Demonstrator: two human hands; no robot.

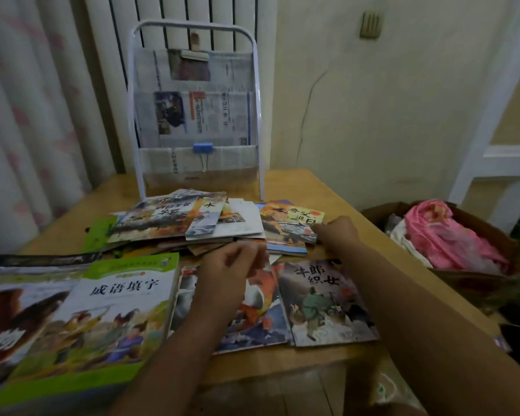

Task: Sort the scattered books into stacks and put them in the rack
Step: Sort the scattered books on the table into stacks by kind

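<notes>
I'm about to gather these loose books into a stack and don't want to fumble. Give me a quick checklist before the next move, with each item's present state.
1. Right hand on a book: ok, it touches the yellow-titled book.
2. Left hand free: cannot tell, fingers curled above the pile.
3. Books squared up: not ok, the scattered pile lies fanned and overlapping.
4. Rack has room: cannot tell, newspapers fill its upper pockets.
5. Green-topped book out of the way: ok, it lies left of both hands.
</notes>
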